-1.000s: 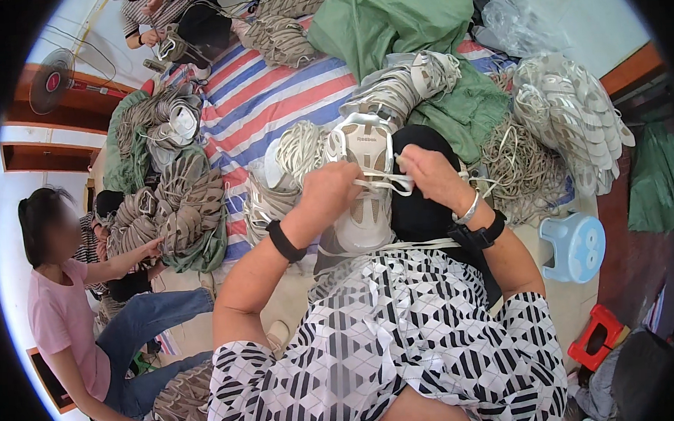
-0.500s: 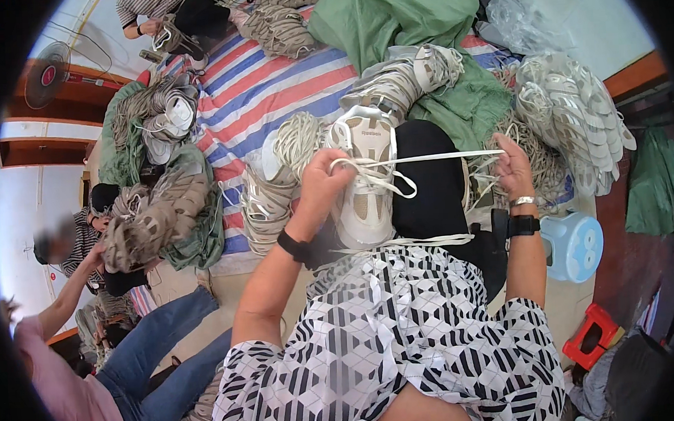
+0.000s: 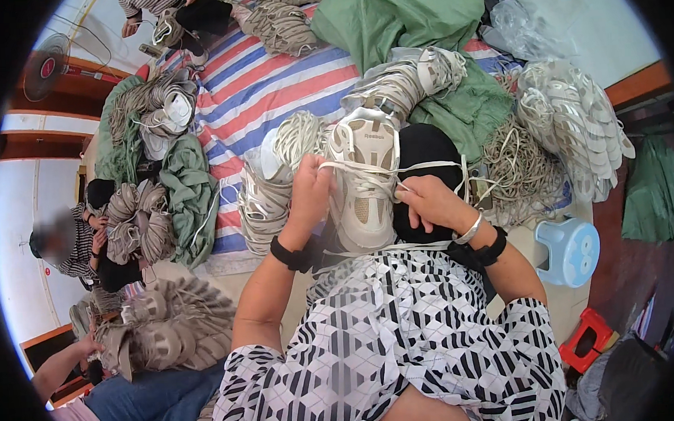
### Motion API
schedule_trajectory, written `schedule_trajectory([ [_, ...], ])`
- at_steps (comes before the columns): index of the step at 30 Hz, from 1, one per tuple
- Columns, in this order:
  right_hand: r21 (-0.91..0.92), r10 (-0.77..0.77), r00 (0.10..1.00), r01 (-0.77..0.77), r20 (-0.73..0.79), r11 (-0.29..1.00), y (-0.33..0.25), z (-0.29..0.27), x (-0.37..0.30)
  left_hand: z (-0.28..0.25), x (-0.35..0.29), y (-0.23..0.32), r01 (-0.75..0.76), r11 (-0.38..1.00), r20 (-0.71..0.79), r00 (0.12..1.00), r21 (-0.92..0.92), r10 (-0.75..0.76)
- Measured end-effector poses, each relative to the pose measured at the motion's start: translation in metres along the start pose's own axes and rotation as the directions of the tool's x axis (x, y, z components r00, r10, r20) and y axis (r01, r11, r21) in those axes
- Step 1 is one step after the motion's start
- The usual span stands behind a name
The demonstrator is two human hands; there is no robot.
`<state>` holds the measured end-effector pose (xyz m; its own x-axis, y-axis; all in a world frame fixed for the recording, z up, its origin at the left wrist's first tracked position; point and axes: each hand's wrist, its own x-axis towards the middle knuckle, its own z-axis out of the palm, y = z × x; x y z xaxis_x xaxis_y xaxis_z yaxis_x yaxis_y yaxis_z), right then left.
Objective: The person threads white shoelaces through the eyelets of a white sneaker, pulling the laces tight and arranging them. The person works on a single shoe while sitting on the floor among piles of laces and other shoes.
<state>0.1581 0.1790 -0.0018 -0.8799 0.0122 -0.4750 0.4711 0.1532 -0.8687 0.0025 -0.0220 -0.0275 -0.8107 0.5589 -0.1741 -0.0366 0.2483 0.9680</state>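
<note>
A beige and white shoe upper [image 3: 369,223] rests across my lap with its toe toward me and its tongue away. A pale flat shoelace [image 3: 359,169] runs through its eyelets. At the upper's left edge my left hand [image 3: 310,198] is closed in a pinch on one part of the lace. My right hand [image 3: 436,203] is bent in over my dark trouser leg [image 3: 427,145], thumb and forefinger pinching lace at the upper's right edge. A loose stretch of lace loops behind that hand. More pale laces [image 3: 354,251] lie over my lap.
Stacked uppers [image 3: 388,89] extend beyond the shoe, with a lace bundle [image 3: 301,137] to the left. At right are tangled laces [image 3: 521,161], hanging uppers [image 3: 574,117], a blue stool [image 3: 572,251] and a red stool [image 3: 585,340]. A co-worker's hand [image 3: 91,345] grips uppers at lower left.
My right hand has come in from far right to the upper's edge; the lace it had stretched taut is now slack. My left hand moved slightly left. A co-worker's bundle of uppers moved nearer.
</note>
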Motion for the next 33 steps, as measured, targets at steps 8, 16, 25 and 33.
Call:
schedule_trajectory([
  [8,0.132,0.032,0.999,-0.028,-0.028,0.991,0.005,0.0,-0.01,-0.027,0.042,0.025,0.262,0.664,0.097,0.956,-0.7,-0.275],
  [16,-0.563,-0.298,0.942,0.165,-0.153,0.81,0.014,0.027,0.002,-0.034,0.051,0.03,0.216,0.639,0.015,0.953,-0.738,-0.304],
  [25,0.276,0.019,0.923,0.095,-0.384,0.956,0.008,-0.011,-0.014,-0.123,0.046,0.051,0.021,0.852,-0.249,0.952,-0.523,-0.176],
  [33,-0.27,-0.466,0.707,0.379,-0.533,0.885,0.011,-0.015,0.012,-0.127,0.021,0.034,0.068,0.822,-0.133,0.976,-0.566,-0.172],
])
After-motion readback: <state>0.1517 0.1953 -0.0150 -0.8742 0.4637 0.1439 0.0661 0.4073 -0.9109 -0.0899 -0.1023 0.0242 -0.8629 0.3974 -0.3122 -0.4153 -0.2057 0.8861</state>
